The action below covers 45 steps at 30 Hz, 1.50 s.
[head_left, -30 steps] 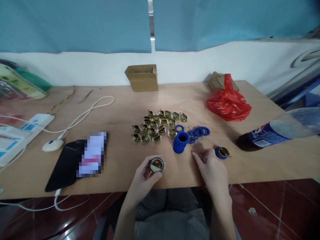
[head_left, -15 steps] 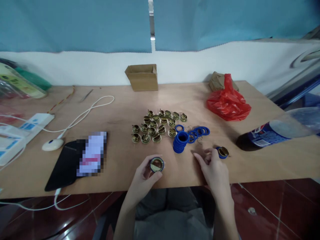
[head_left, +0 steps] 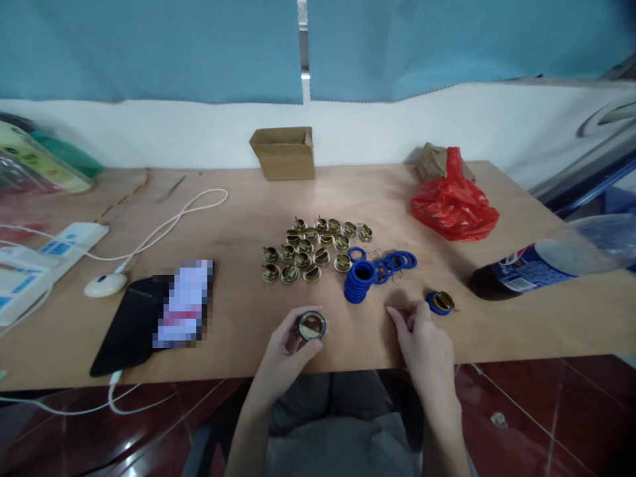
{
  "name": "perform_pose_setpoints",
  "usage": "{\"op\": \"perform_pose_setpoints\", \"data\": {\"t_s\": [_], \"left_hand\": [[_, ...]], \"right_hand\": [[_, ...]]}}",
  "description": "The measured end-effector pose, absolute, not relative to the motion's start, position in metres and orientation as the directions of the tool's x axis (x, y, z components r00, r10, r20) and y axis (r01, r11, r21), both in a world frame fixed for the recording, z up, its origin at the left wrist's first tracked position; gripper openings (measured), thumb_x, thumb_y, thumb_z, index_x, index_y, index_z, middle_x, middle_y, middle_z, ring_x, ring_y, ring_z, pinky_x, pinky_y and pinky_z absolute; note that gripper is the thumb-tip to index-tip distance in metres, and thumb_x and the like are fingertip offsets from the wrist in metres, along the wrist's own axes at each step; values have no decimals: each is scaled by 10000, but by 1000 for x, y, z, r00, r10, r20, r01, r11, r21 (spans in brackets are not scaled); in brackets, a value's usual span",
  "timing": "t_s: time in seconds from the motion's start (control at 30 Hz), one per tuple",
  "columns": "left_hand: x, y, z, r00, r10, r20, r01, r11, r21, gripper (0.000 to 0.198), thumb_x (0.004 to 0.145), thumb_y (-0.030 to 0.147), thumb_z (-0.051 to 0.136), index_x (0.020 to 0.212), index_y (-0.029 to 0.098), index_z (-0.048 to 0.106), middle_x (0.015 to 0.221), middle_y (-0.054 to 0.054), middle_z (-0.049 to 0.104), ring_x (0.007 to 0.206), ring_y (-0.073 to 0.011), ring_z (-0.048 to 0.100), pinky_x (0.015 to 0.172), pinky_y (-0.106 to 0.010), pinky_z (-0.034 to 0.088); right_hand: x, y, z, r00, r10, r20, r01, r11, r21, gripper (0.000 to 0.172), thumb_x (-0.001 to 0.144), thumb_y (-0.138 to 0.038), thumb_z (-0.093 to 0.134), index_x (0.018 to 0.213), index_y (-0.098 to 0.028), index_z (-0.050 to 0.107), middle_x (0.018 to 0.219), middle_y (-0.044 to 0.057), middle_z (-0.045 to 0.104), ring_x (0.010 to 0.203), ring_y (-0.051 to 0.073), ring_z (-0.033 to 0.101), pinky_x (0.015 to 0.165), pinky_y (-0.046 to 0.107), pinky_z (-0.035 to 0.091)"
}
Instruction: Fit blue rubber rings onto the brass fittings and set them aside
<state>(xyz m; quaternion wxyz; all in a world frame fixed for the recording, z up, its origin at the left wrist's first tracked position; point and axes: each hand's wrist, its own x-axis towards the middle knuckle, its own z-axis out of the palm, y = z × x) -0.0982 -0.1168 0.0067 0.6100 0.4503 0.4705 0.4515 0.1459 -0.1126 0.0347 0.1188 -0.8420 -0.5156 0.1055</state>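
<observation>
At six o'clock, the left hand [head_left: 283, 358] holds one ringed cup [head_left: 312, 326]; a second cup [head_left: 438, 303], also ringed, sits at four beside the narrowed right hand [head_left: 423, 341], grip unclear; central cups [head_left: 305, 246] look ringless.

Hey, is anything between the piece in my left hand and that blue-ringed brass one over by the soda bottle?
Yes: your right hand is between the held piece in your left hand and the blue-ringed brass piece. The stack of blue rings stands beyond that line, farther from you.
</observation>
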Motion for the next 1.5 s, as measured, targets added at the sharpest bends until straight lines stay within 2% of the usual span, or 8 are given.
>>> {"op": "perform_pose_setpoints", "data": {"t_s": [0.3,0.57,0.7,0.9,1.03,1.2,1.37,1.5], "left_hand": [[-98,-117,4,148,976,-161,-143,182,973,432,774,235,795,1193,208,691,1072,-69,730,995,-208,698,968,-349,565],[-96,-116,5,130,979,-154,-232,181,956,559,674,139,854,1191,239,666,1103,-49,756,1021,-176,714,922,-252,547],[-95,-117,6,127,983,-130,-243,158,957,494,680,133,850,1138,226,691,1062,-50,767,993,-170,721,896,-243,554],[-94,-115,9,99,993,-71,-245,93,965,438,703,171,846,1119,230,722,990,-33,764,899,-159,728,777,-225,587],[-92,-116,8,78,993,-89,-255,107,961,478,664,129,845,1118,226,733,963,-34,775,828,-159,732,700,-219,598],[-91,-118,8,53,987,-154,-185,161,969,584,622,98,868,1174,249,754,1070,-42,794,952,-193,754,829,-275,634],[-92,-118,7,131,988,-76,-151,96,984,586,686,132,872,1235,291,746,1247,-56,767,1134,-225,737,997,-325,599],[-92,-117,7,169,985,32,-113,-13,993,550,727,151,869,1244,297,748,1278,-72,749,1164,-229,724,1021,-327,586]], "right_hand": [[151,-115,32,369,929,-21,874,-355,-331,227,940,-430,573,903,-226,481,694,37,678,651,287,702,551,281,282],[158,-114,33,301,953,-20,875,-285,-392,239,912,-458,534,840,-236,482,641,18,615,589,235,633,546,274,283],[162,-113,29,263,965,17,877,-232,-420,250,905,-463,511,811,-232,513,638,26,607,572,218,599,549,280,292],[165,-118,35,212,976,45,807,-149,-572,372,939,-512,491,714,-222,547,622,29,588,558,189,540,562,295,317],[151,-125,46,143,990,3,622,-88,-778,470,987,-572,486,679,-217,504,574,-24,461,533,142,455,541,281,310],[122,-129,52,-81,986,-146,192,-128,-973,497,1004,-599,492,711,-201,539,597,-43,433,529,106,403,515,252,303],[97,-123,41,-239,939,-247,-233,-302,-925,461,961,-598,603,750,-189,573,620,-49,488,508,76,395,499,236,288],[87,-119,29,-303,908,-290,-318,-383,-867,434,933,-564,670,749,-177,600,628,-49,502,521,65,399,514,231,281]]}}
